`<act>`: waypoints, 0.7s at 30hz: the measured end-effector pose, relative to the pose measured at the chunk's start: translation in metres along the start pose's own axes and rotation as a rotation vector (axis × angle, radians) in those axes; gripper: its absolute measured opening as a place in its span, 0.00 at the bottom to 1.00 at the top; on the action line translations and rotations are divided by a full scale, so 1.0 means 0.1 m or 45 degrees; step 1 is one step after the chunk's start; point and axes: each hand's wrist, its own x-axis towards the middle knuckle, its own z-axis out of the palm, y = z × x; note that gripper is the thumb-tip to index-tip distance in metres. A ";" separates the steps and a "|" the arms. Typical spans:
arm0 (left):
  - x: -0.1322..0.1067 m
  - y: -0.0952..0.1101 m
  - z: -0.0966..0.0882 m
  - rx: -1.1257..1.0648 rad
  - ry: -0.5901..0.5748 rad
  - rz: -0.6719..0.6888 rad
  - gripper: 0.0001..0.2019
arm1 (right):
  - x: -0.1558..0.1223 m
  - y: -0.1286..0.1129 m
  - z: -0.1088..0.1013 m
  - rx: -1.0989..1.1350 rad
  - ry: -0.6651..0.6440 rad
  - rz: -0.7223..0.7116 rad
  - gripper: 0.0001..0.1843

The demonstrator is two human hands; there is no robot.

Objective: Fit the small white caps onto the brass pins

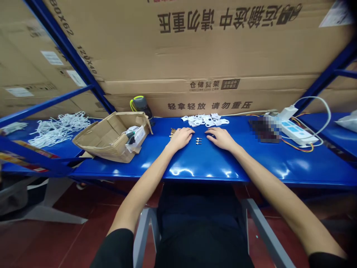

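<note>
My left hand [182, 137] rests palm down on the blue tabletop [192, 163], fingers laid out and holding nothing I can see. Beside its outer edge lie small brass-coloured pieces [173, 132], partly hidden by the hand. My right hand [221, 138] also lies palm down, its fingers apart; a tiny dark spot shows by its thumb. Between the two hands sit several small metal pins with white collars [198, 141], touched by neither hand. Just beyond the fingertips is a loose pile of white plastic pieces with ring-shaped ends [205, 120].
At left stands an open cardboard box [96, 143] with small packets inside, a dark bottle [145, 108] behind it. White ties [60, 128] lie farther left. A white power strip [298, 132] with cables and a blurred dark object [264, 129] are at right. Cardboard [178, 56] walls the back.
</note>
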 end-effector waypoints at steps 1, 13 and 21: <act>-0.01 -0.01 -0.04 0.017 0.017 -0.027 0.15 | -0.01 0.01 -0.02 -0.002 0.007 0.010 0.19; -0.60 -0.82 -0.46 -0.204 0.074 -0.179 0.17 | -0.11 0.18 -0.26 -0.154 0.114 0.131 0.13; -0.79 -0.90 -0.49 -0.261 0.057 -0.061 0.18 | -0.11 0.09 -0.28 -0.194 0.101 0.201 0.15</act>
